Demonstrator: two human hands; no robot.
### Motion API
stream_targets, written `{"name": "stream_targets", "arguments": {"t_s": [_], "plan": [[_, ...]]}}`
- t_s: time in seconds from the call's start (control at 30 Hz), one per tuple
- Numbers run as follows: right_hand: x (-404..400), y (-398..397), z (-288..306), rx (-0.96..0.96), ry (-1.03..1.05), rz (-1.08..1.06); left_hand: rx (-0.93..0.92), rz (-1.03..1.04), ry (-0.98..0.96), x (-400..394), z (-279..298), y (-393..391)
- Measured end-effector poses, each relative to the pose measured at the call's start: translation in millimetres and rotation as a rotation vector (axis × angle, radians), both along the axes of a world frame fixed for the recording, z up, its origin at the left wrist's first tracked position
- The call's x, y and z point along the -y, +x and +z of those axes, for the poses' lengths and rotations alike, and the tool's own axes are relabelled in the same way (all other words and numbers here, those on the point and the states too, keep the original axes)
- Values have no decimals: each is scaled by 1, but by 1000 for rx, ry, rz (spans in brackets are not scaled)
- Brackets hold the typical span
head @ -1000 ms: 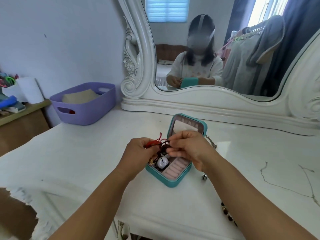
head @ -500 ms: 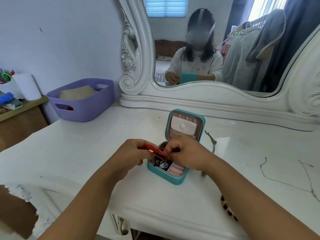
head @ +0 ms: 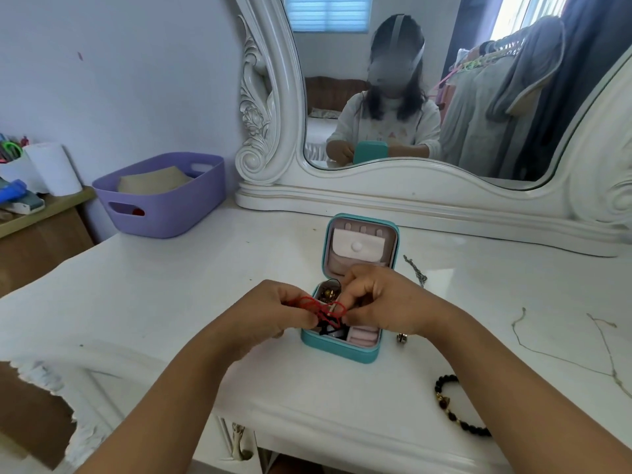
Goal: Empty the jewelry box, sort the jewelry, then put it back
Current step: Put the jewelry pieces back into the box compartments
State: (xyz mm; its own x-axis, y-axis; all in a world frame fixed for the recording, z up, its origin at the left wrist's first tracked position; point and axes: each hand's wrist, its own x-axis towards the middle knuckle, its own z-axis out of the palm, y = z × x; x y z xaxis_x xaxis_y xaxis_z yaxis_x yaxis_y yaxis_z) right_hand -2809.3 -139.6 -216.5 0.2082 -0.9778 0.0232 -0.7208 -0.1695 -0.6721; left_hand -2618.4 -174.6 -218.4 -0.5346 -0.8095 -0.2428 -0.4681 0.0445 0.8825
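Note:
A small teal jewelry box (head: 338, 350) stands open on the white dressing table, its pink-lined lid (head: 359, 246) upright. Just above the box, my left hand (head: 273, 311) and my right hand (head: 383, 302) both pinch a tangled red cord bracelet (head: 321, 307) between them. Dark cords and a small gold piece (head: 328, 293) lie inside the box under my fingers. On the table to the right lie a silver chain (head: 415, 270), a small metal ring (head: 402, 338), a black bead bracelet (head: 448, 405) and a thin gold chain (head: 533, 347).
A purple plastic basket (head: 164, 200) sits at the back left of the table (head: 171, 302). The ornate white mirror (head: 427, 186) stands along the back and reflects a person. A wooden side table (head: 44, 217) with a paper roll is at far left.
Both hands have sunk a little toward the box, and the red cord is now stretched between them. The camera has tipped so more of the lid shows.

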Motion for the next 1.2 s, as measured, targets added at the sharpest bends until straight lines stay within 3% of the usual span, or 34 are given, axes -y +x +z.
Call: {"name": "stream_targets", "arguments": {"t_s": [0.07,0.13,0.23,0.33,0.43,0.63,0.73,0.87,1.03,1.2], "plan": [[-1,1,-2,-33,-20,4,-4,-109,16,-4,3,2],[-2,3,-3,-53,-38,-2,47,-158,-102,-9,3,-2],[-4,2,-1,-29,-20,3,86,-42,-337,-13,0,-16],[-8,-4,5,53,24,18,-28,78,-362,-11,-4,-28],[-9,-14,10,202,145,16,7,84,-362,-11,-3,-35],[-11,-24,12,278,184,1,218,-133,-493,-8,-4,-41],[-12,-21,9,275,181,-1,282,-233,-427,-4,1,-32],[-13,-20,11,366,99,-56,46,-91,-232,-1,11,-24],[-14,-13,26,585,44,-95,-88,-4,-283,3,22,-32],[-13,-6,28,588,-5,-122,-301,63,-286,5,30,-45]]}}
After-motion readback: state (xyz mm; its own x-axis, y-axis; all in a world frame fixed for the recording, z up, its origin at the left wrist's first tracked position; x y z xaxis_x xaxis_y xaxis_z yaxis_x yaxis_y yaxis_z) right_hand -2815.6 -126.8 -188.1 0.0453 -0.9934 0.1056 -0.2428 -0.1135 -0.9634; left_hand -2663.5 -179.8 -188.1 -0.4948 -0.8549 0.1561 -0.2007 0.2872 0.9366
